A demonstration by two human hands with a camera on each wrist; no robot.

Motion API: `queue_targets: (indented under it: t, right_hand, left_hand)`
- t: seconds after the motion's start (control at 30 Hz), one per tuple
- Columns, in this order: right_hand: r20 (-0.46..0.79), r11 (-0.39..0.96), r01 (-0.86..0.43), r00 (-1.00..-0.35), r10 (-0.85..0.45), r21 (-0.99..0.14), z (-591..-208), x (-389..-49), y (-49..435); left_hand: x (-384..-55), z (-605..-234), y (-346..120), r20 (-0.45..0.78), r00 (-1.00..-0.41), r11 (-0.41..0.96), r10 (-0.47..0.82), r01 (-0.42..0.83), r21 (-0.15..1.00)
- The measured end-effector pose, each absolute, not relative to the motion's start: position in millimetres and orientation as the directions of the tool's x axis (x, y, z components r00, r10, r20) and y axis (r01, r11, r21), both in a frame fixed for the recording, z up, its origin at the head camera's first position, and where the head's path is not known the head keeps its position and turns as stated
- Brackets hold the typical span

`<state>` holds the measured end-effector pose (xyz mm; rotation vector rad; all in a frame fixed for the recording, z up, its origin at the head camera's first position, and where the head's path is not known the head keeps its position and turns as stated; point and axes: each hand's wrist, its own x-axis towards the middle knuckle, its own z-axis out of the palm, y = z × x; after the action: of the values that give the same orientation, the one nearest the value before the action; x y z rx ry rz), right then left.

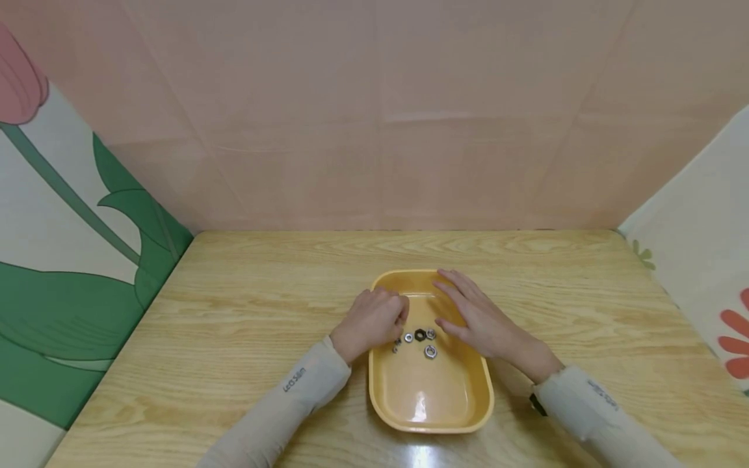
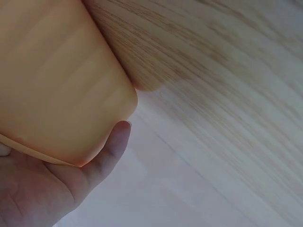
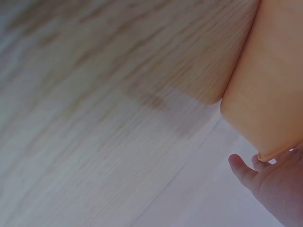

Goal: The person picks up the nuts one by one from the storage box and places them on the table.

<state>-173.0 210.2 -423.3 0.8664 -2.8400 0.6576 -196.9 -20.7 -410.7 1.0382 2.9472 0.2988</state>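
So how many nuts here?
6 visible: two tiny nuts by the left hand, then rightward a silver nut, black nut, second silver nut, third below in the head view. Others may be hidden.

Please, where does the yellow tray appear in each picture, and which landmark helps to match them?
Head: the yellow tray is at lower middle, slightly right.
Left wrist: upper left, cut by the edge.
Right wrist: upper right, also cut.
Shared landmark: the wood-grain tabletop.

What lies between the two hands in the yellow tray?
In the head view, a dark nut and several silvery nuts lie on the floor of the tray between the left hand and right hand.
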Motion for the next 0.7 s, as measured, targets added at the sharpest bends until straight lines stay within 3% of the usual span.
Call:
queue_targets:
  t: [0.5, 0.7]
  right_hand:
    - [0.218, 0.745, -0.551, -0.834, -0.507, -0.375, -423.6, -173.3, 211.0]
    - [0.223, 0.742, -0.55, -0.834, -0.504, -0.382, -422.9, -173.2, 210.6]
  left_hand:
    - [-197.4, -411.4, -21.4, 0.079, -0.769, 0.741, 0.634, 0.634, 0.219]
    - [-194.7, -413.3, -20.8, 0.115, -0.791, 0.768, 0.601, 0.611, 0.19]
